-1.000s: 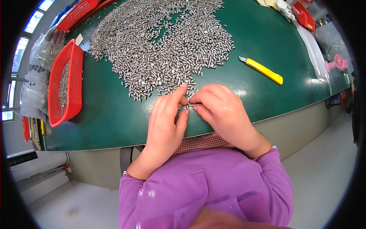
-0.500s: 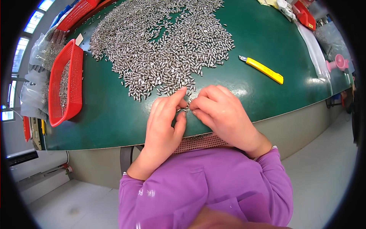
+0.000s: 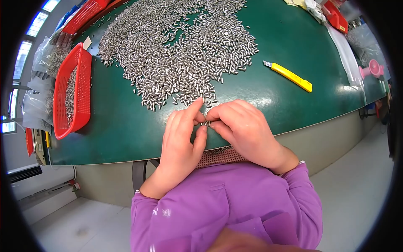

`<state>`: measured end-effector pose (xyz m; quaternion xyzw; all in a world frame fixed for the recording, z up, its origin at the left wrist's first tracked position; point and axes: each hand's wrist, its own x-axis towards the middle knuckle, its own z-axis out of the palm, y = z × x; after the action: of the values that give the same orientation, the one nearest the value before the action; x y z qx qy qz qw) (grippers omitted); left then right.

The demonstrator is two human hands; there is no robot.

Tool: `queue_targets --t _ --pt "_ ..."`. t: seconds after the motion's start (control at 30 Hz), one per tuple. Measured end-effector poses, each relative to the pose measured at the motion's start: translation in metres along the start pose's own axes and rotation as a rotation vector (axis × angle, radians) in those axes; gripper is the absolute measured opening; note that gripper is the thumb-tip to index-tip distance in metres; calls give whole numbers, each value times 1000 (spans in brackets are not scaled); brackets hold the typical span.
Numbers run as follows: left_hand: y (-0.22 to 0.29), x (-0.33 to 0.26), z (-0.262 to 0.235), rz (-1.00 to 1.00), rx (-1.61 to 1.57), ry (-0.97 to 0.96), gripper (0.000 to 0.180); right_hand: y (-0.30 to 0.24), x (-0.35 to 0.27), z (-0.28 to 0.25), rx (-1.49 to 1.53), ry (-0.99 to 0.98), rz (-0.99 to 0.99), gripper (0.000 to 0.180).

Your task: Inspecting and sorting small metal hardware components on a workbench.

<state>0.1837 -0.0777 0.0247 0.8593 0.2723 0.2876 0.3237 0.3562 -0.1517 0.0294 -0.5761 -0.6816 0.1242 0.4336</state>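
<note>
A broad heap of small silvery metal pins [image 3: 180,59] spreads over the green tabletop [image 3: 302,46], its near edge just beyond my fingertips. Close to the table's front edge, my left hand [image 3: 181,132] pinches small metal pins [image 3: 205,123] between thumb and fingers. From the other side my right hand [image 3: 247,128] meets it, thumb and forefinger closed on a pin at the same spot. The fingertips nearly touch, and partly hide how many pins they hold. Below the hands, a brownish-pink mesh basket [image 3: 220,157] with metal parts inside sits under the table edge, against my purple top.
A yellow utility knife [image 3: 289,77] lies to the right, blade tip exposed. On the left stands a red basket [image 3: 85,94] holding metal parts, beside clear plastic bags [image 3: 40,101]. A pink spool-like object [image 3: 372,69] and a red bin [image 3: 336,17] are at the far right.
My right hand has shifted slightly, its fingertips now a little lower. The pins between my fingertips have turned more upright. Both hands stay at the same place.
</note>
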Motion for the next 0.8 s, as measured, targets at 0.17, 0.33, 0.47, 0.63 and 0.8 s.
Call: queue_targets --t 0.17,0.33,0.47,0.63,0.8 --pt "1 -2 -2 -8 -6 -3 61 -2 -2 1 -50 53 -8 22" --pt "3 0 -4 -42 -6 -5 60 -4 -4 -2 -138 43 24 17" --pt "3 1 -5 -51 18 -29 59 -5 -2 -2 -152 32 10 15" --pt "1 -1 -6 -34 -1 -36 58 -5 -3 -4 -138 9 20 16" --pt "0 0 -5 -23 -23 -8 57 -5 -2 -2 -123 33 26 17"
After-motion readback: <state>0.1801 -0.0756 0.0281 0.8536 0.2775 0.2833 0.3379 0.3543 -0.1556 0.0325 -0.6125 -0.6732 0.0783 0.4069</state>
